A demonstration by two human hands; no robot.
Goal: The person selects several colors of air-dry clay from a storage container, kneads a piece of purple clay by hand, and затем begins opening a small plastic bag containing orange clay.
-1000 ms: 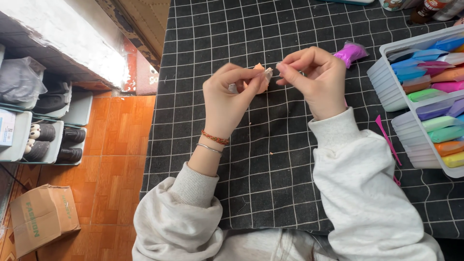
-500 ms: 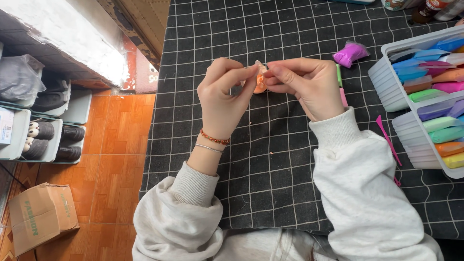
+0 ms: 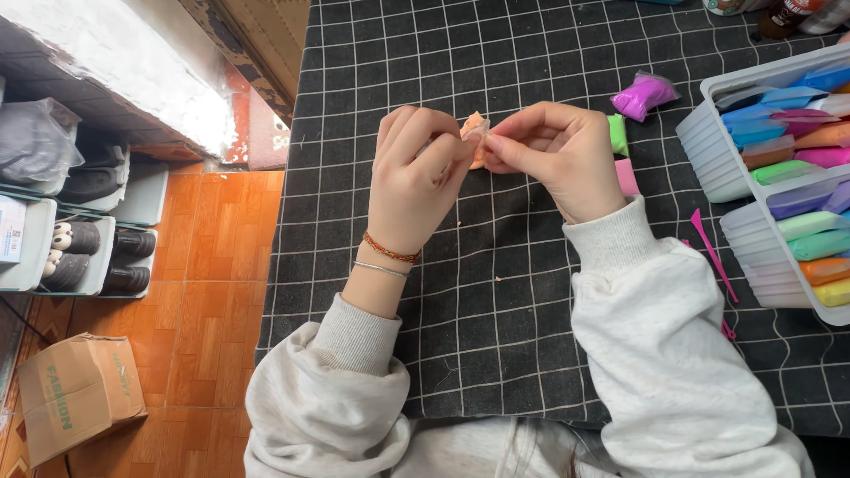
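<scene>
My left hand and my right hand meet above a black table cover with a white grid. Between their fingertips they pinch a small peach-coloured lump of clay in a clear wrapper. Both hands grip it from opposite sides. A green clay piece and a pink one lie just behind my right hand, partly hidden by it.
A white bin with several coloured clay packs stands at the right. A purple clay bag lies near it. Thin pink modelling tools lie by my right sleeve. Left of the table are an orange floor, shoe racks and a cardboard box.
Both hands have drawn closer together around the peach clay. My right hand moved slightly left, uncovering the green and pink pieces behind it.
</scene>
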